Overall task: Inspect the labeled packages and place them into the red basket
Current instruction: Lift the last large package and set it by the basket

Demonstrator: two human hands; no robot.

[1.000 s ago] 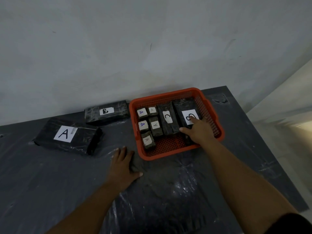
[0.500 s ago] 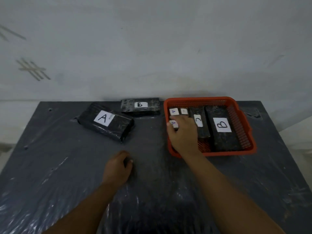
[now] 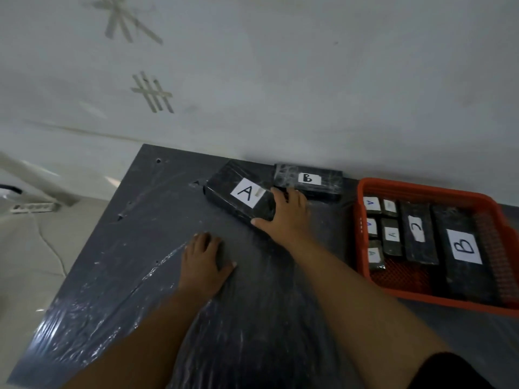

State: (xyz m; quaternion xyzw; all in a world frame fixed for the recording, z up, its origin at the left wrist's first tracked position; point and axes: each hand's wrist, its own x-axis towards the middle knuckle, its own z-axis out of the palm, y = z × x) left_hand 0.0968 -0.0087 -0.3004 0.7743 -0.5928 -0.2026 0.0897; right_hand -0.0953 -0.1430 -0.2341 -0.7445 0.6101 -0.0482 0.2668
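Judging by how things lie, most of the job is done and two packages are left. On the table [image 3: 134, 276], a dark top under clear film, the red basket [image 3: 421, 300] sits at the right and already holds a row of wrapped blocks: the basket B [image 3: 463, 245], largest, lies along its right side; the C block [image 3: 417, 233] lies just beside it; and about five small A blocks [image 3: 391, 235] fill the left part in two short columns. One of those labels is too blurred to read.

Outside the basket, near the wall, two packages wait. The A package [image 3: 238, 195] lies flat and angled, and the B package [image 3: 309, 179] rests just behind it against the wall, well apart from the basket.

The right hand [image 3: 285, 217] is at the A package's near end, thumb against its front corner and fingers spread over the top edge; whether it has closed into a real grip I cannot tell. The left hand [image 3: 203, 258] rests on the table, fingers loosely bent, holding nothing.

So the step in hand looks like picking up A; then B should follow. There is free mesh at the basket's front, though the big A may have to rest on top of the others.
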